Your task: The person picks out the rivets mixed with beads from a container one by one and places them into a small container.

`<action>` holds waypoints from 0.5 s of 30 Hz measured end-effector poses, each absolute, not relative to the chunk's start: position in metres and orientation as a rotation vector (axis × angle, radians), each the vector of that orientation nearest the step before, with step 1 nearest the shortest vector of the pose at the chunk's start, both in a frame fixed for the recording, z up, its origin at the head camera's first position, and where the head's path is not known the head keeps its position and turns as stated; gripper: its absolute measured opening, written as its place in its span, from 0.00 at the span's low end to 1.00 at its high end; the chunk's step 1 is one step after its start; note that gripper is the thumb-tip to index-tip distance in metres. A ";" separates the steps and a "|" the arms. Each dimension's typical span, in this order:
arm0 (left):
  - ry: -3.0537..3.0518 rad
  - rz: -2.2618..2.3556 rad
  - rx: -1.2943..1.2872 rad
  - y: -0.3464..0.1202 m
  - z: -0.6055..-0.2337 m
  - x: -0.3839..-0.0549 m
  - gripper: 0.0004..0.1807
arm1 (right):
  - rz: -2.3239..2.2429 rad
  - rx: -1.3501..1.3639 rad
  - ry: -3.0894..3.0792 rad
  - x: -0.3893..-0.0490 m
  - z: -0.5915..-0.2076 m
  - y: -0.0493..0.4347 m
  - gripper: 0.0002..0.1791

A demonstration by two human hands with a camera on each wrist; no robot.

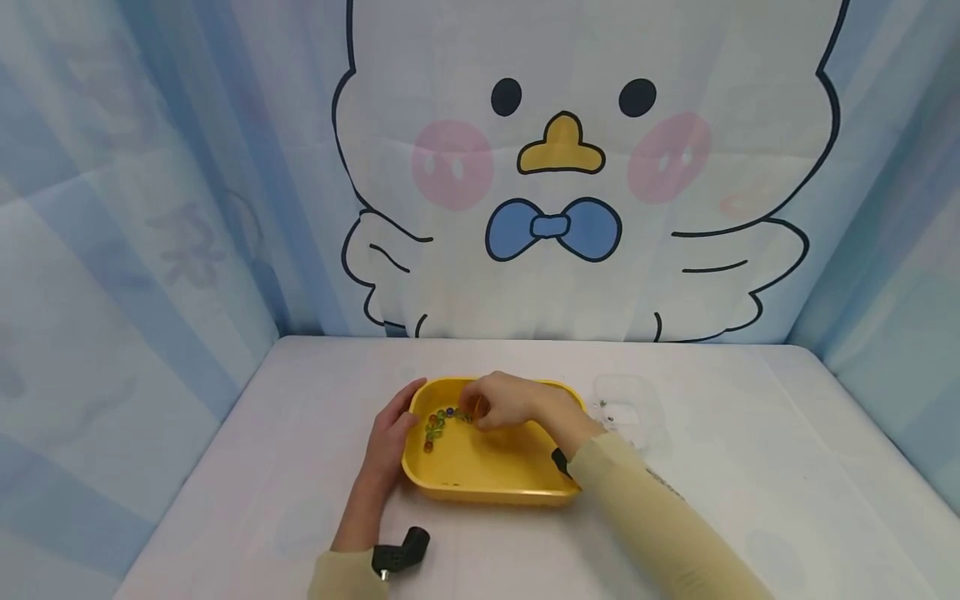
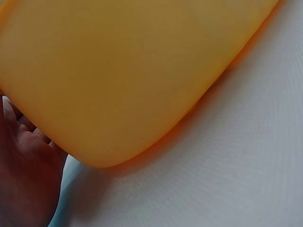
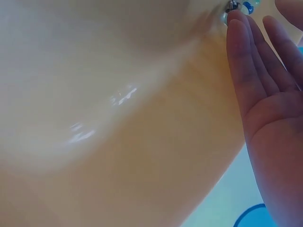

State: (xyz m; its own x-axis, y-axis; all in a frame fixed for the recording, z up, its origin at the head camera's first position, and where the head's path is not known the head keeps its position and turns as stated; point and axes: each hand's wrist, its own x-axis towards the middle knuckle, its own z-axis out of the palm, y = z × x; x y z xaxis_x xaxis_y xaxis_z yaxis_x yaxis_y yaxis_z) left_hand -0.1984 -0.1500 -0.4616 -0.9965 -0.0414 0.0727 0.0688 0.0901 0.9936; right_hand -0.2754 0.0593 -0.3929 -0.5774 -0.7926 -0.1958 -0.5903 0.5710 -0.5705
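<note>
Several small glass marbles (image 1: 433,429) in green, amber and blue lie in a curved row inside a yellow tray (image 1: 487,493), toward its left and far side. My left hand (image 1: 390,442) grips the tray's left side, with the thumb at the rim and the fingers along the outer wall. Over the far part of the tray, my right hand (image 1: 501,402) reaches down to the end of the marble row. In the right wrist view, a silvery marble and a blue marble (image 3: 248,7) show by its fingertips. Whether the thumb and index finger pinch a marble is hidden.
A clear plastic container (image 1: 628,404) with a few small dark bits stands right of the tray, partly behind the right forearm. The white table (image 1: 750,467) meets a printed cloth backdrop at its back edge. A black wrist camera (image 1: 403,550) sits on the left wrist.
</note>
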 end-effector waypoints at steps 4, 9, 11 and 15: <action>-2.254 -2.069 -0.032 -0.150 -0.461 -0.198 0.31 | -0.614 -1.124 2.372 -0.277 -0.395 0.058 0.13; -2.254 -2.068 -0.023 -0.150 -0.462 -0.199 0.31 | -0.605 -1.111 2.359 -0.276 -0.397 0.056 0.13; -2.254 -2.070 -0.019 -0.150 -0.463 -0.199 0.31 | -0.605 -1.103 2.349 -0.276 -0.398 0.056 0.13; -2.254 -2.074 -0.018 -0.150 -0.462 -0.199 0.31 | -0.596 -1.081 2.344 -0.274 -0.399 0.054 0.12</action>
State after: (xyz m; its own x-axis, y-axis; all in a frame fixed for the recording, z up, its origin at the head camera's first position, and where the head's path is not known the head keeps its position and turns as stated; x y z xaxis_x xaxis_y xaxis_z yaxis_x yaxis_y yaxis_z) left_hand -0.1993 -0.1497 -0.4622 -0.9969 -0.0441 0.0657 0.0618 0.0845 0.9945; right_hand -0.2743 0.0543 -0.3986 -0.5678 -0.7856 -0.2459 -0.5729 0.5917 -0.5672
